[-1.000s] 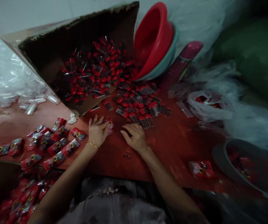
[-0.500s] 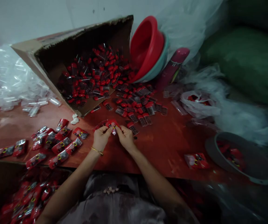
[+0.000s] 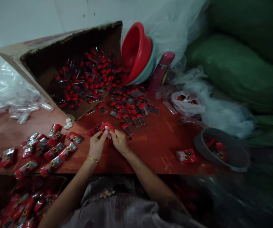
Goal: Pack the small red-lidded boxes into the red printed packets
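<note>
My left hand [image 3: 97,144] and my right hand [image 3: 119,141] come together over the front middle of the red table. Between their fingertips is a small red printed packet [image 3: 107,127], pinched from both sides. Just left of it, more red packets [image 3: 95,129] lie close to my left fingers. Beyond my hands, small clear boxes with red caps [image 3: 136,110] and dark contents are strewn on the table. Several filled red packets [image 3: 55,151] lie in a loose group to the left of my left hand.
A cardboard box [image 3: 10,50] on its side spills red-capped boxes. Nested red [image 3: 142,47] and teal basins lean beside a pink bottle [image 3: 161,71]. At right stand a grey basin [image 3: 238,152] and a red packet [image 3: 187,156]. Clear plastic cases [image 3: 3,85] pile up at left.
The view has swung to the right, so everything sits further left. Both hands still pinch the packet; my fingers have shifted on its edge, with the left thumb now higher on it.
</note>
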Available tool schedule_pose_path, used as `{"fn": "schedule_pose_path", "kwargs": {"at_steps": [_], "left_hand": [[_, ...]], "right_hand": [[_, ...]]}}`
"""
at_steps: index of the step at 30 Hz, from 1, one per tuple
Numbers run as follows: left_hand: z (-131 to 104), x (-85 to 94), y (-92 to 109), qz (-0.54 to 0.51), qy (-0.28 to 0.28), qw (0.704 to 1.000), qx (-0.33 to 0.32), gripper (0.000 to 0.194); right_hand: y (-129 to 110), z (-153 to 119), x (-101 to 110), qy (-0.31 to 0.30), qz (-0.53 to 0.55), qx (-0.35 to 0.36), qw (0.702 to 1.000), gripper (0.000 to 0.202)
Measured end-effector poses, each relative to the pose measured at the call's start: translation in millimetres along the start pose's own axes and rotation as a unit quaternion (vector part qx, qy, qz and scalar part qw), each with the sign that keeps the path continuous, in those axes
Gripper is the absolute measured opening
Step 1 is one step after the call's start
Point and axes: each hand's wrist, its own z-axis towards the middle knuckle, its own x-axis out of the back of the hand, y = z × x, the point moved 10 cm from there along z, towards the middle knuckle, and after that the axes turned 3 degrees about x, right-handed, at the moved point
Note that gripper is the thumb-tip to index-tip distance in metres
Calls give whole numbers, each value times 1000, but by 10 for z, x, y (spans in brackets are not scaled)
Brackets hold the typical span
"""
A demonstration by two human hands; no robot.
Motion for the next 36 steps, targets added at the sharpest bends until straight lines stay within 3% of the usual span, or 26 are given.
{"fn": "schedule_pose_path", "kwargs": {"at_steps": [3,8,12,15,19,23,29,33,36], "left_hand": [[-29,-30,-83,-63,-4,994,88,37],[72,80,-74,-101,16,986,133,36],[110,89,-112,-122,1,974,189,36],[104,53,-134,-120,-14,971,208,37],[103,47,-156,-114,-7,973,201,38],[128,117,-91,-88,26,984,155,41],[133,138,-117,-83,49,980,173,47],[129,78,-126,-51,21,983,176,46],[109,56,-91,-21,5,987,159,47]], "right_hand": [[-49,15,2,-16,-9,21,1000,42],[-148,7,281,-11,-84,51,995,32],[226,-96,656,19,-283,-92,954,39],[515,-197,665,-36,-361,-170,916,39],[570,-224,523,-75,-294,-161,939,24],[427,-303,449,-96,-96,-153,979,26],[34,-522,401,-133,105,-153,974,19],[-141,-501,403,-126,79,-132,980,16],[-121,-444,407,-111,25,-131,985,15]]}}
